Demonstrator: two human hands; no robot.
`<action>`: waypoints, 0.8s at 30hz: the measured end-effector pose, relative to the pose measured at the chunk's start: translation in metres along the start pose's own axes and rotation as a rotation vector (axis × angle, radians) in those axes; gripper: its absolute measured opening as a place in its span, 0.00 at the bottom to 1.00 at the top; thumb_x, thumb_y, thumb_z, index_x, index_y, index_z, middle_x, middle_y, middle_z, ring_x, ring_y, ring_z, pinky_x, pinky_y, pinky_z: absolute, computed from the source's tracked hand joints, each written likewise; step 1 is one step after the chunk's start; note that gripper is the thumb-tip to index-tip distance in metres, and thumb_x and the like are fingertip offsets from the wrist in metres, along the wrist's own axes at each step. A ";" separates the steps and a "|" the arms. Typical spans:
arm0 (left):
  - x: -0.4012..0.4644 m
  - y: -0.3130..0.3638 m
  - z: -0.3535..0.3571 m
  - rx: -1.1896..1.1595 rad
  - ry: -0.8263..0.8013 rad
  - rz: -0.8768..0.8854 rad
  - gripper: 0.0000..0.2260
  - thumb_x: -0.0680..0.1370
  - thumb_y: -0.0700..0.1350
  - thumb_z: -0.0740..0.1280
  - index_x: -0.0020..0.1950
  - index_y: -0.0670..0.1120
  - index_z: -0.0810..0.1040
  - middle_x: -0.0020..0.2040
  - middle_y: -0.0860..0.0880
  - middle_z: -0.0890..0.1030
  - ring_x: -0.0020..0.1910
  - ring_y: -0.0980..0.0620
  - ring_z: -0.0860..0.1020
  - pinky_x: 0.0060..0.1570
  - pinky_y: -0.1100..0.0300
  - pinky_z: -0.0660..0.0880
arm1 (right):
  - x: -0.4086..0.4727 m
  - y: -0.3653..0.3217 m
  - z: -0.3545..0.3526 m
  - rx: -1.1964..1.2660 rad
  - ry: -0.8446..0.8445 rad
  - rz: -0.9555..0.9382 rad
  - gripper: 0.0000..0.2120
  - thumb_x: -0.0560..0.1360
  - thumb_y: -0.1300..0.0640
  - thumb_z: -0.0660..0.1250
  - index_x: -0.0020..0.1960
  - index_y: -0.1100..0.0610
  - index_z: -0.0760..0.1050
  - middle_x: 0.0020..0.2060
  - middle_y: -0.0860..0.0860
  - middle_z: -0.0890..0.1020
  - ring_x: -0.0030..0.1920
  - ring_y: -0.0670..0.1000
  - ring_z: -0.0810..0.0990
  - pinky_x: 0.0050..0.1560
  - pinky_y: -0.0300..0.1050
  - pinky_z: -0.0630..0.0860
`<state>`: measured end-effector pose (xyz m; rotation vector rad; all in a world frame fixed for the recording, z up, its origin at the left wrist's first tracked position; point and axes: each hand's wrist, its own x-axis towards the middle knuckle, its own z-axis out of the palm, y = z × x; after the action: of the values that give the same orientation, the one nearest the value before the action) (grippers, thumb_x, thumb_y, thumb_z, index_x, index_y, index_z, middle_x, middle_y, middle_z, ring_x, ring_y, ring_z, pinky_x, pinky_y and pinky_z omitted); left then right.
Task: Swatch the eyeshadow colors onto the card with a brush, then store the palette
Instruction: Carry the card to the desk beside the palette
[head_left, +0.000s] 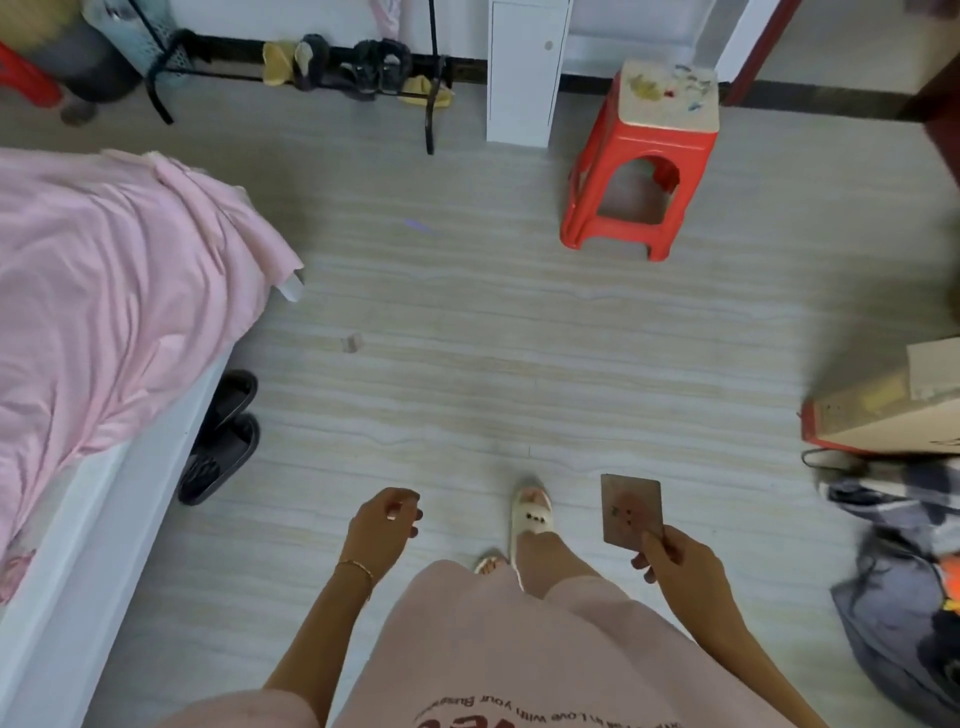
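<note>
I stand on a pale striped floor, looking down past a pink shirt. My right hand (675, 558) pinches the lower corner of a flat, closed brownish eyeshadow palette (631, 506), held out low on the right with its lid facing up. My left hand (382, 522) hangs at the lower middle with fingers loosely curled; a small pale thing shows at its fingers, too small to tell. No brush or card shows.
A bed with a pink sheet (104, 291) fills the left, dark slippers (221, 436) beside it. A red stool (644, 156) stands ahead to the right, a white cabinet (524, 73) behind it. A cardboard box (883, 405) and a dark bag (904, 597) lie at right.
</note>
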<state>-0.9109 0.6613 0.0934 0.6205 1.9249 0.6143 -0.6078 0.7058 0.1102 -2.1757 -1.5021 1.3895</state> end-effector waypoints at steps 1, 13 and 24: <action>0.011 0.008 0.001 -0.005 -0.006 -0.006 0.06 0.79 0.42 0.60 0.51 0.46 0.76 0.43 0.49 0.81 0.39 0.53 0.80 0.44 0.59 0.72 | 0.009 -0.006 -0.001 0.006 0.012 0.015 0.11 0.77 0.59 0.59 0.39 0.54 0.75 0.32 0.49 0.82 0.33 0.49 0.79 0.36 0.39 0.70; 0.138 0.121 -0.029 -0.008 0.048 -0.060 0.06 0.79 0.42 0.60 0.51 0.46 0.77 0.43 0.50 0.81 0.39 0.53 0.80 0.48 0.55 0.75 | 0.167 -0.136 -0.016 -0.010 -0.026 -0.005 0.12 0.77 0.58 0.58 0.39 0.57 0.76 0.32 0.48 0.82 0.33 0.47 0.79 0.34 0.39 0.69; 0.269 0.206 -0.085 -0.103 0.136 -0.105 0.07 0.78 0.40 0.61 0.51 0.45 0.77 0.43 0.48 0.81 0.39 0.50 0.80 0.38 0.60 0.73 | 0.300 -0.289 -0.005 -0.040 -0.083 -0.080 0.12 0.78 0.55 0.57 0.39 0.53 0.75 0.33 0.46 0.81 0.35 0.47 0.79 0.33 0.36 0.68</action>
<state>-1.0599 0.9772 0.0866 0.4193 2.0236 0.6995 -0.7738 1.0881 0.1007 -2.0792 -1.6409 1.4528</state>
